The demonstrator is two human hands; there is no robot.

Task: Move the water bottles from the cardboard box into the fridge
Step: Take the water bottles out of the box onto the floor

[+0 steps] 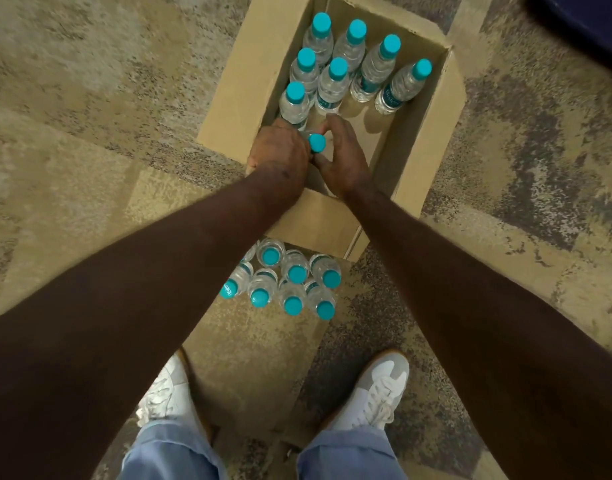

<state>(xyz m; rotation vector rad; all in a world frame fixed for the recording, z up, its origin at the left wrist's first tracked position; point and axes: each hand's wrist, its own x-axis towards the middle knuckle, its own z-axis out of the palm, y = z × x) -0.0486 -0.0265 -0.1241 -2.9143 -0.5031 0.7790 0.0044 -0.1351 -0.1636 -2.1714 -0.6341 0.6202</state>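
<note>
White shoes are seen nearest on patterned carpet, then eight loose bottles beside the cardboard box, where one bottle is gripped by left hand and right hand, seven standing bottles beyond.

The cardboard box has bare floor on its right side, where a hand can fit. Seven standing bottles fill its top left part. Below the box, more bottles crowd the carpet.
</note>
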